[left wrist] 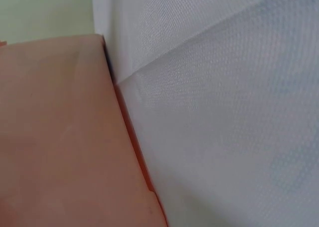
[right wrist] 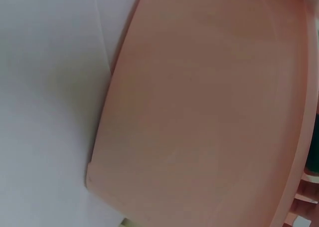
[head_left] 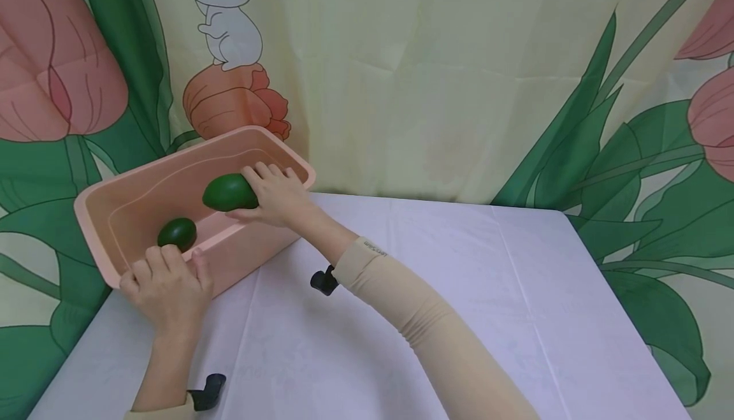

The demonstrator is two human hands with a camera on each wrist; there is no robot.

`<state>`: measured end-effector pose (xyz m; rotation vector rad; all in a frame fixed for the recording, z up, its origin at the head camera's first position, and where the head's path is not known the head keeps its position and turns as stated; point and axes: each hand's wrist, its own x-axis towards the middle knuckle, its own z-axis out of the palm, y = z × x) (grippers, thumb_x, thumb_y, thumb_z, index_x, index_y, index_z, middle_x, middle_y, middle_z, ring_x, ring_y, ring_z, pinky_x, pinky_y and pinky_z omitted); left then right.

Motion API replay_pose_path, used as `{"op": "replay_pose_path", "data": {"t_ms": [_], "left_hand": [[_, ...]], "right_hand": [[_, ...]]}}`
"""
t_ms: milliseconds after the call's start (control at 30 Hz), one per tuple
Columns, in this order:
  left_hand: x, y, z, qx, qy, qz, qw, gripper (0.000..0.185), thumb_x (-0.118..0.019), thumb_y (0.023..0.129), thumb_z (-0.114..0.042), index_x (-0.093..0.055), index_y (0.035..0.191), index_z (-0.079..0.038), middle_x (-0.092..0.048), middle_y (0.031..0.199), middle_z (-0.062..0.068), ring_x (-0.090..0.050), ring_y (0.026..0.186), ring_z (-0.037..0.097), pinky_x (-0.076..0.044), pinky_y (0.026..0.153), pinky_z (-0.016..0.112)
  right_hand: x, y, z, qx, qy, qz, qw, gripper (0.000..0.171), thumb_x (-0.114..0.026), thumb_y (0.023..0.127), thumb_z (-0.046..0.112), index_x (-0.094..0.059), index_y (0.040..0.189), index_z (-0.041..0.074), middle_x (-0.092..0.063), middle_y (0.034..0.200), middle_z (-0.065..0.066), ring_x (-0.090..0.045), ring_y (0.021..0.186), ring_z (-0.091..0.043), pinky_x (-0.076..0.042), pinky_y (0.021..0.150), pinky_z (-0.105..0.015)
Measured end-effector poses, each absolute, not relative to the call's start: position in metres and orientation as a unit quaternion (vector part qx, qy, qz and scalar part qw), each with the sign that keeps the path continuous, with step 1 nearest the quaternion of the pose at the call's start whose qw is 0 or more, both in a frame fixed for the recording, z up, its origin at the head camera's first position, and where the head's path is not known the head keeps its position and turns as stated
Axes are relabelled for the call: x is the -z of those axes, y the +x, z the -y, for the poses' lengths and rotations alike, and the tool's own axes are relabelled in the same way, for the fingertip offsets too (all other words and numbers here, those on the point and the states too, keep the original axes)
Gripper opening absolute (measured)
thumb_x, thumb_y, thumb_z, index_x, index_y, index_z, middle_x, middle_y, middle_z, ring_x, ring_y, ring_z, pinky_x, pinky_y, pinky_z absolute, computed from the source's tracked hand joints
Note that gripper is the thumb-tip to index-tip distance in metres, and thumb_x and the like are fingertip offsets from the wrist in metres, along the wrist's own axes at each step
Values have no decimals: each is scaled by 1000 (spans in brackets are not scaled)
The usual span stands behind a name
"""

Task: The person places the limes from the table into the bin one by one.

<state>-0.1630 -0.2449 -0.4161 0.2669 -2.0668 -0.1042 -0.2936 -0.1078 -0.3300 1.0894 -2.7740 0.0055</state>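
Now my right hand (head_left: 275, 194) curls around a smooth green avocado (head_left: 229, 192) over the pink plastic tub (head_left: 241, 254), my left hand (head_left: 169, 286) gripping its rim; lowering gently seems next.

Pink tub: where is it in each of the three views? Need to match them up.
Head: pink tub at left, on the table's far-left corner; the left hand grips its near wall.
Left wrist: its outer wall fills the left half.
Right wrist: its outer wall fills the right and centre.
Shared landmark: the white tablecloth beside the wall.

Both hands forward, fingers (head_left: 269, 174) curled
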Motion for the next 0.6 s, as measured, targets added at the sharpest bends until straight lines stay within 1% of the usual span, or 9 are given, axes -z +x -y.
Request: {"op": "replay_pose_path", "data": {"t_ms": [233, 500, 600], "left_hand": [[418, -165, 245, 41, 110, 846, 520, 51, -32, 90, -37, -44, 83, 11, -42, 78, 28, -38, 73, 44, -27, 69, 55], [416, -164, 245, 41, 112, 851, 512, 51, -32, 91, -38, -44, 85, 11, -42, 80, 28, -39, 73, 45, -28, 69, 55], [416, -164, 245, 41, 112, 850, 512, 50, -32, 91, -37, -44, 85, 11, -42, 80, 28, -39, 74, 45, -28, 69, 55]], "right_hand": [[329, -290, 115, 8, 367, 927, 76, 74, -38, 77, 74, -33, 132, 25, -42, 125, 6, -43, 110, -9, -35, 90, -32], [328, -286, 121, 14, 367, 927, 74, 75, -38, 77, 75, -33, 132, 25, -42, 126, 7, -43, 108, -8, -35, 86, -30], [328, -286, 123, 15, 367, 928, 71, 76, -37, 77, 75, -32, 133, 25, -42, 128, 7, -43, 110, -8, -36, 87, -29]]}}
